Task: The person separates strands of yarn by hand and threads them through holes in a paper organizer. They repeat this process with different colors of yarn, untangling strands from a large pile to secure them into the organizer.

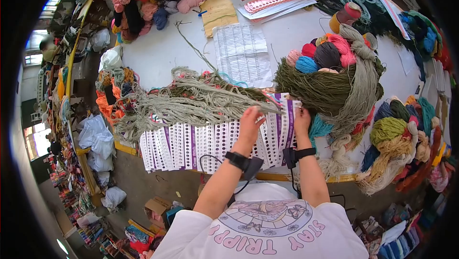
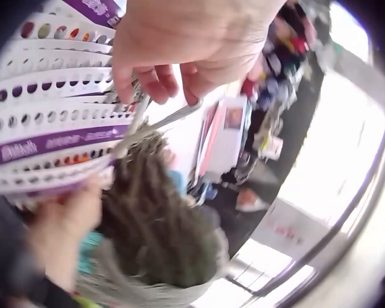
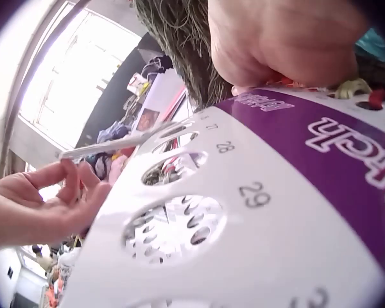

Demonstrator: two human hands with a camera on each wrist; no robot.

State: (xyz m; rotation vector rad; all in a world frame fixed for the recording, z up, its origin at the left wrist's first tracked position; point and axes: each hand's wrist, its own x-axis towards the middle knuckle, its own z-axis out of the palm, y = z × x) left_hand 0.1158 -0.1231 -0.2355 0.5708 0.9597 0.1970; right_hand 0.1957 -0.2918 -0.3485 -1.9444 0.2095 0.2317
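My left hand (image 1: 249, 124) pinches the end of a pale grey yarn strand (image 2: 173, 117) between thumb and fingertips. Pulled taut, that strand runs to a hole near the top of a white and purple punched card (image 3: 244, 192) with numbered holes. At the upper end of this card, my right hand (image 1: 301, 121) grips its edge; its fingertips are mostly hidden in the right wrist view. Several more punched cards (image 1: 186, 144) lie side by side along the front of the table, to the left. Long grey-green yarn (image 1: 191, 101) hangs from their tops and spreads across them.
A big dark green yarn bundle (image 1: 306, 87) with coloured balls stands right of the hands. Beyond the cards lie a printed chart (image 1: 241, 51) and a brown paper (image 1: 219, 14). Mixed skeins (image 1: 394, 130) sit at the right edge, yarn balls (image 1: 160, 17) at the back left.
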